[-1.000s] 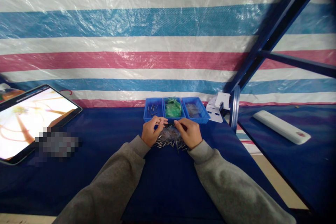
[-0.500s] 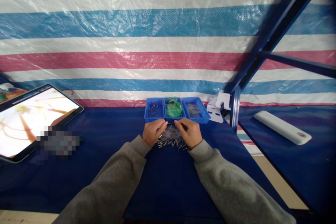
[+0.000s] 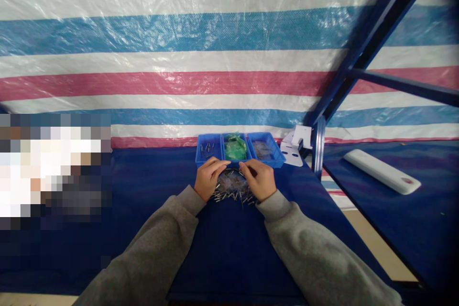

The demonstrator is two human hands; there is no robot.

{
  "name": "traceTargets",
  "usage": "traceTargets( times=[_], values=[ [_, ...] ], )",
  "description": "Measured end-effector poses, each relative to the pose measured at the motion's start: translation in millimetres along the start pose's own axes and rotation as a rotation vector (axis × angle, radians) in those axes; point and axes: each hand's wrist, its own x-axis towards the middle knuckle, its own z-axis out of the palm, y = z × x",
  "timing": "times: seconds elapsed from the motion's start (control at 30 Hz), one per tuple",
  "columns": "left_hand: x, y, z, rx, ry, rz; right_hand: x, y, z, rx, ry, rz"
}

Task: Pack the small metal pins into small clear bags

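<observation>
My left hand [image 3: 208,178] is closed, its thumb and fingertips pressed together near the front of the blue trays. Opposite it, a small gap away, my right hand [image 3: 258,179] is closed in a pinch too. Whatever sits between the fingertips is too small to make out. Below and between both hands lies a heap of slim metal pins [image 3: 233,195], with clear plastic [image 3: 232,182] among them. Three blue trays stand just beyond: the left tray [image 3: 198,150] has several metal pins, the middle one a green plastic bag [image 3: 234,147], the right one clear plastic bags [image 3: 261,149].
White cut-out card pieces [image 3: 297,146] lean by a blue metal frame post [image 3: 318,146] to the right. A long white device [image 3: 382,171] lies on the neighbouring blue table. Striped sheeting [image 3: 229,33] hangs behind. The left side is pixelated.
The view has shifted slightly, moving the trays a little left in the picture. My left fingers look a bit straighter. The tablet at left is now pixelated over.
</observation>
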Motion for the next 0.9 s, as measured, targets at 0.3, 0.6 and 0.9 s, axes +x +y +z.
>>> traceTargets(
  times=[0.3, 0.6, 0.9],
  values=[
    [-3, -1, 3.9, -0.152, 0.025, -0.16, 2, -6, -4, 0.085, -0.027, -0.029],
    [-5, 3, 3.5, -0.231, -0.002, -0.195, -2, -9, -1, 0.148, -0.145, -0.079],
    [0, 2, 5.7, -0.637, 0.055, -0.39, 0, -11, -2, 0.161, -0.127, -0.024]
  ],
)
